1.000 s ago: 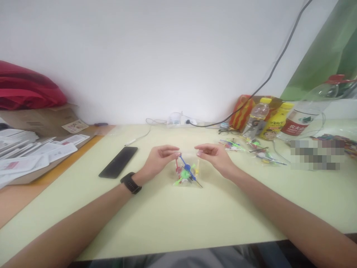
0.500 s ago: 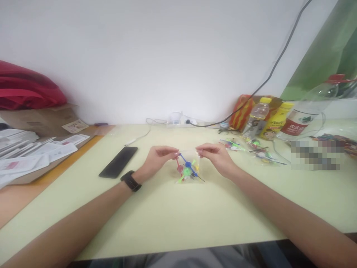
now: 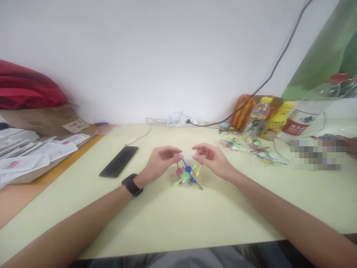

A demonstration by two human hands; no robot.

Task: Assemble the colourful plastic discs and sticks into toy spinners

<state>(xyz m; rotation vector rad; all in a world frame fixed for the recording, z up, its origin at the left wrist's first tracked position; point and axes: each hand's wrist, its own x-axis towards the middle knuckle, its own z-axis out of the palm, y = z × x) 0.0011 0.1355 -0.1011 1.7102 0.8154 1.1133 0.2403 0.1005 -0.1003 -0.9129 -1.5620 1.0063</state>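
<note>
Papers [image 3: 28, 156] far left on desk [image 3: 178, 223]. Black phone [image 3: 118, 161] lies flat, apart from left hand [image 3: 161, 160]. Watch [image 3: 132, 184] on left wrist. Left thumb and forefinger pinched closed on top left edge of clear bag [image 3: 187, 175]. Bag holds coloured plastic pieces, sits mid-desk between both hands, bottom touching desk. Right hand [image 3: 212, 158]: fingertips pinched on top right edge. Similar packets [image 3: 251, 147], bottles [image 3: 277, 121] further right.

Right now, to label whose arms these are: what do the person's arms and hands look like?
No sleeves and no gloves show on either arm. A black wristwatch sits on the wrist of the left hand; the right hand wears nothing that shows.
</note>
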